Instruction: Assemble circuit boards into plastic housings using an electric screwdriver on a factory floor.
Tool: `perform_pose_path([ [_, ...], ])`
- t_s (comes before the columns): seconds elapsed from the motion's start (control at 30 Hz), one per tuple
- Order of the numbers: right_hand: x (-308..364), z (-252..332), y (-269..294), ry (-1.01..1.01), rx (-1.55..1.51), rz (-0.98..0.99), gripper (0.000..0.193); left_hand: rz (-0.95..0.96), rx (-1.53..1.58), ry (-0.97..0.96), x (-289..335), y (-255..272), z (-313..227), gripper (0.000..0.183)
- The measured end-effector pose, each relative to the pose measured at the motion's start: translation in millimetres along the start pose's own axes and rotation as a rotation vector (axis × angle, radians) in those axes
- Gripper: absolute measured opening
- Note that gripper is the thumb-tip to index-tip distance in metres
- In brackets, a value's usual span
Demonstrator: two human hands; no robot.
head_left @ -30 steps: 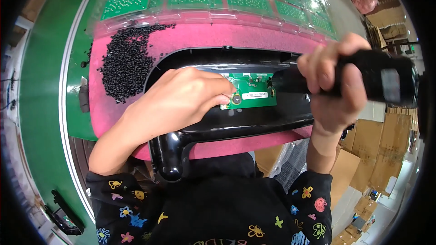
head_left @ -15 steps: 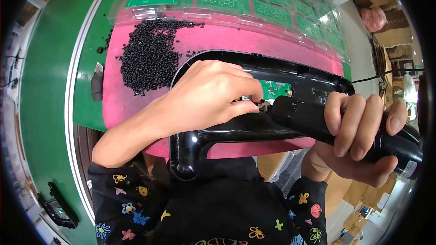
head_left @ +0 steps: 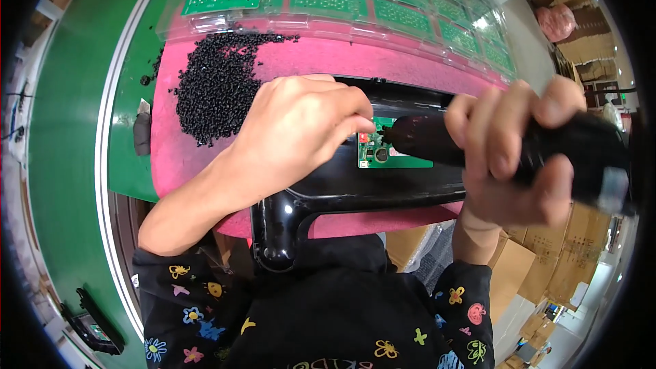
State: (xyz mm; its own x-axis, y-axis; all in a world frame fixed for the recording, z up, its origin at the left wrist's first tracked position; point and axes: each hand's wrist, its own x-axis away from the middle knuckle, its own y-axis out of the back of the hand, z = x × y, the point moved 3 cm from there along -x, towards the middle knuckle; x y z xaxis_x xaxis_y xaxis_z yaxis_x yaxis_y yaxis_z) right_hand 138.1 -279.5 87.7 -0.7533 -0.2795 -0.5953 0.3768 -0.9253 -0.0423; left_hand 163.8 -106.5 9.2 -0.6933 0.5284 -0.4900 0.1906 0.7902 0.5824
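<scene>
My right hand (head_left: 512, 150) is wrapped round a black cordless screwdriver (head_left: 427, 140), blurred by motion. The tool's tip points left, over a green circuit board (head_left: 410, 162) lying in a black plastic shell (head_left: 383, 195). Small black bits show at the tip, too small to name for certain. Beside them my left hand (head_left: 304, 119) reaches in from the left with thumb and forefinger pinched together. What those fingertips hold, if anything, cannot be made out. A heap of small black screws (head_left: 215, 92) lies on the pink mat, left of the shell.
Clear plastic trays with green circuit boards (head_left: 328, 1) stand along the far side of the pink mat (head_left: 301, 55). A dark small object (head_left: 142, 133) lies at the mat's left edge. Another black shell with a board (head_left: 92, 324) sits at lower left. Cardboard boxes (head_left: 553, 260) are at the right.
The screwdriver and my right hand have moved up and left across the board. My left hand has shifted slightly up and left, still pinched. More of the board's near side shows.
</scene>
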Motion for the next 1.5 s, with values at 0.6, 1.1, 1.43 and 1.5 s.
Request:
perform_pose_path([
  [0.6,3,-28,0,-0.161,0.017,-0.109,0.032,0.036,-0.158,0.095,2,-1,2,0.010],
  [1.1,5,-26,6,-0.088,-0.164,-0.168,0.027,0.116,-0.094,0.056,2,-3,-2,0.015],
  [1.43,8,30,2,0.031,-0.339,-0.056,0.029,0.100,0.209,-0.109,-3,-4,-7,0.014],
  [1.5,11,28,3,0.050,-0.337,-0.079,0.031,0.082,0.206,-0.108,-4,-4,-6,0.020],
])
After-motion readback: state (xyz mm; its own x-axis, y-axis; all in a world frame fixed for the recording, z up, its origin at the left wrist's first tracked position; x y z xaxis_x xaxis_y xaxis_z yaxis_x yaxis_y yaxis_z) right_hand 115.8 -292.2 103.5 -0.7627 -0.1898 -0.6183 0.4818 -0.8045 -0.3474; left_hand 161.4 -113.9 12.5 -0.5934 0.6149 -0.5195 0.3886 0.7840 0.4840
